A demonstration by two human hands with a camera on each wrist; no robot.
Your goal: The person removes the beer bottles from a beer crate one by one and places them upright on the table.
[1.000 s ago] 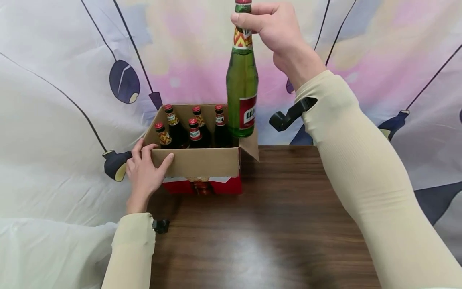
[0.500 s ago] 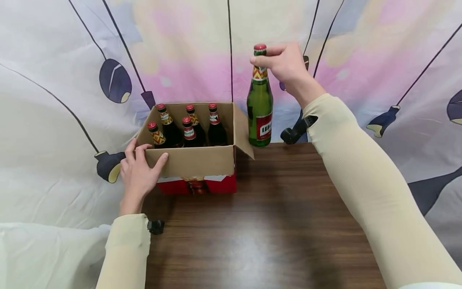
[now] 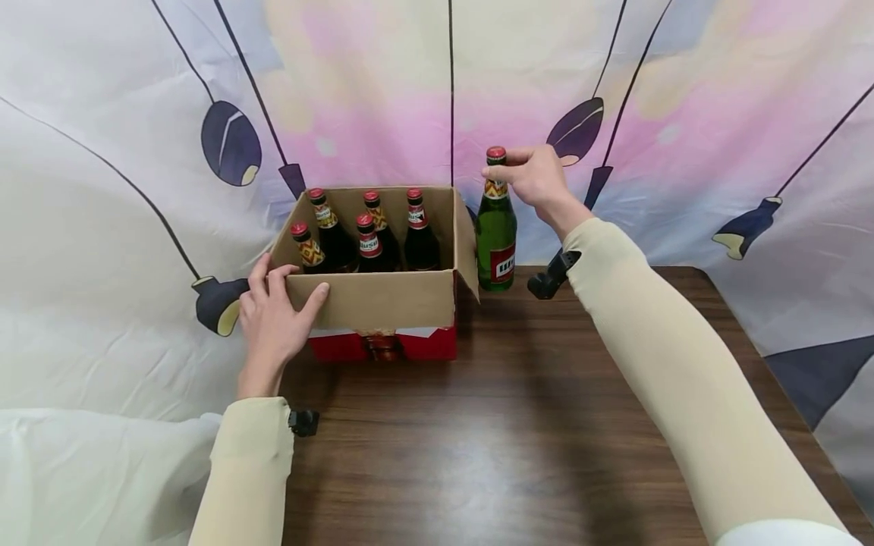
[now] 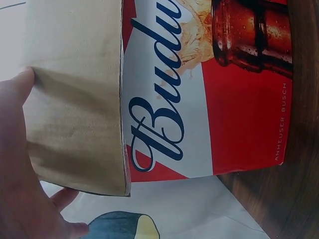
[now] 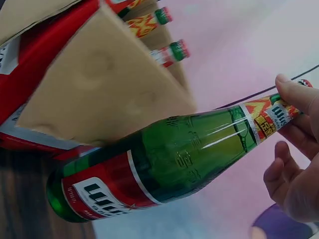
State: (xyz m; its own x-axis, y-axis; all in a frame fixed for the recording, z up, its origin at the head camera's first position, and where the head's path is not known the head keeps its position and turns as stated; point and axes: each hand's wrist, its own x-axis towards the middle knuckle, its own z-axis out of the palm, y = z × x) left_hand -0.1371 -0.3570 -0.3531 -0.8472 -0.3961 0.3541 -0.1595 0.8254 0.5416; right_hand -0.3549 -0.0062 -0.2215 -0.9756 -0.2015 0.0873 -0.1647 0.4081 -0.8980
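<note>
My right hand (image 3: 542,180) pinches the neck of a green beer bottle (image 3: 497,236) just below its red cap. The bottle stands upright beside the right side flap of an open cardboard box (image 3: 372,299). Whether its base touches the table cannot be told. In the right wrist view, the bottle's red label (image 5: 107,189) shows near its base. My left hand (image 3: 275,327) grips the box's near left corner. Its thumb (image 4: 20,85) lies on the outside of the flap (image 4: 75,114), and some fingers are hidden behind the cardboard.
Inside the box stand several dark bottles with red caps, such as one bottle (image 3: 369,246) in the middle. Below lies a brown wooden table (image 3: 492,425). A printed fabric backdrop (image 3: 382,91) hangs close behind the box and along the left.
My right hand has carried the green bottle from above the box's right end outward to the right and lowered it beside the box. The left hand keeps its grip on the box corner.
</note>
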